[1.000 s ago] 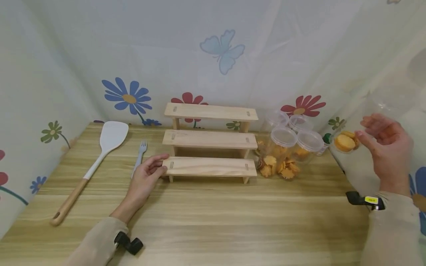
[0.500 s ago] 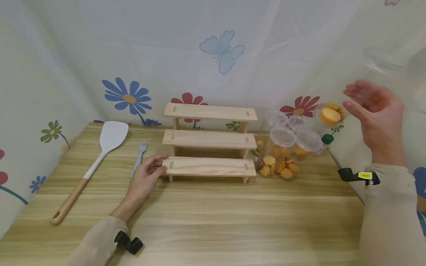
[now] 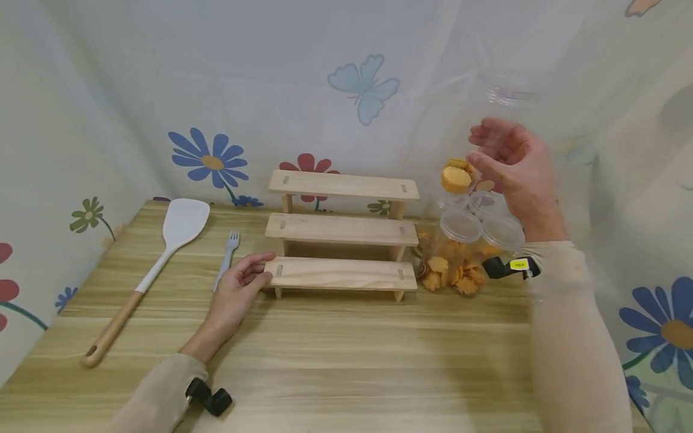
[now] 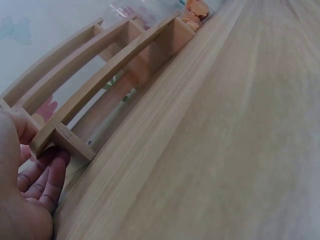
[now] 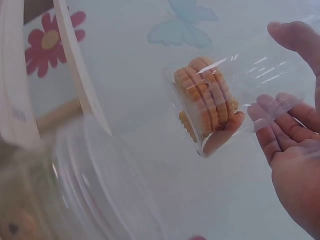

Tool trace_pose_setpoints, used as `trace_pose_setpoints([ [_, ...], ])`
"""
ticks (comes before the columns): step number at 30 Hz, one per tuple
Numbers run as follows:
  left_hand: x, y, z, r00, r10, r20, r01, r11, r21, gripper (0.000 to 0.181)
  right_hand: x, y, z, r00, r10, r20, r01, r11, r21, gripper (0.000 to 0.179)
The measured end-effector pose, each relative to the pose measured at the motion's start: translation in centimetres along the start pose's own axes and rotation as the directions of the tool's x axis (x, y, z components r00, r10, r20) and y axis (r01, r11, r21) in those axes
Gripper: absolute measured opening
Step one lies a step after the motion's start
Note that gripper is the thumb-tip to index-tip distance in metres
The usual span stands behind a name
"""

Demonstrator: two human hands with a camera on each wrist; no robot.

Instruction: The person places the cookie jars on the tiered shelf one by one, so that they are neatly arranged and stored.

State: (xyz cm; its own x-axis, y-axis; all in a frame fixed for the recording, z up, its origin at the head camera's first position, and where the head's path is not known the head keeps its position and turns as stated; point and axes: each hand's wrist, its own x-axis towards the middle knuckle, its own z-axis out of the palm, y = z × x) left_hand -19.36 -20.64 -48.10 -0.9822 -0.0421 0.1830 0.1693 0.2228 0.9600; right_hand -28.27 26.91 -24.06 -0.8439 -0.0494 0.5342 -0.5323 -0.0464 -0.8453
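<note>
A three-tier wooden stand rises in steps at the back middle of the table. My left hand grips the left end of its lowest board, thumb on top and fingers beneath, as the left wrist view shows. Held up at the right by my right hand is a clear jar. Round sandwich cookies sit in the jar's bottom. Thumb and fingers curve around its clear wall. Just below, several lidded clear jars stand beside the stand, with orange, flower-shaped biscuits inside.
A white turner with a wooden handle lies at the left of the table. Between it and the stand lies a small grey-blue fork. A printed curtain encloses the back and sides.
The right hand has carried the jar of sandwich cookies up and leftward, from beyond the table's right side to above the other jars. My left hand has stayed on the stand.
</note>
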Motion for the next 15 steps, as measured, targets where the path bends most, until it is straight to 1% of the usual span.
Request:
trace_pose_setpoints([
  [3,0.0,0.0,0.0,1.000,0.000,0.002,0.000,1.000,-0.004,0.037,0.5,0.5,2.2,0.999,0.006,0.042,-0.006,1.000,-0.008,0.050],
  [8,0.0,0.0,0.0,1.000,-0.005,0.005,0.005,1.000,-0.009,0.038,1.3,1.5,5.7,0.995,0.007,0.102,-0.007,1.000,0.006,0.050],
  [10,0.0,0.0,0.0,1.000,-0.005,0.007,0.006,1.000,-0.012,0.038,1.6,1.9,7.2,0.993,0.010,0.116,-0.013,1.000,0.023,0.050],
  [15,0.0,0.0,0.0,1.000,-0.015,0.010,0.015,1.000,0.003,0.038,2.3,2.8,10.8,0.990,0.018,0.142,-0.022,0.999,0.025,0.055],
])
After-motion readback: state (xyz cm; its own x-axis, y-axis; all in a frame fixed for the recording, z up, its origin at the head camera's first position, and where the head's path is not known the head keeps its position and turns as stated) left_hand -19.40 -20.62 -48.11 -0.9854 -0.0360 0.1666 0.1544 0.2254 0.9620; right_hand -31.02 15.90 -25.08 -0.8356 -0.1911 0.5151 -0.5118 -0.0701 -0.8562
